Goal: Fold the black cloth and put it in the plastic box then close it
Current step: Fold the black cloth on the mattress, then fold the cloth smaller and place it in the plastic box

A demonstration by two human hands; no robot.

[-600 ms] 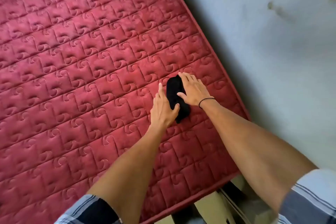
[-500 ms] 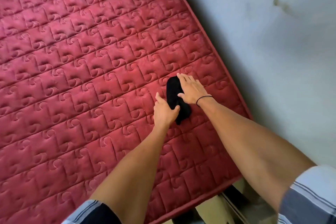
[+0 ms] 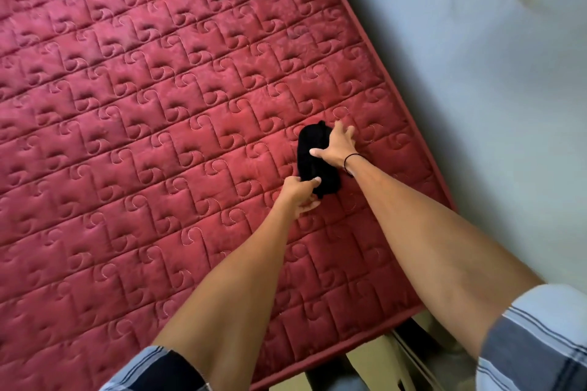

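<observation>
The black cloth [image 3: 313, 157] lies as a small folded bundle on the red quilted mattress [image 3: 158, 136], near its right edge. My left hand [image 3: 300, 194] pinches the bundle's near end between thumb and fingers. My right hand [image 3: 338, 146] rests flat on the cloth's far right part, fingers spread and thumb lying across the fabric. A black band circles my right wrist. No plastic box is in view.
A pale grey wall [image 3: 476, 89] runs along the mattress's right side. Below the mattress's near corner, part of a light-coloured frame [image 3: 381, 362] and dark gaps show.
My left hand slid down to the cloth's near end and closed on it. My right hand's fingers spread wider over the far end. The view shifted slightly.
</observation>
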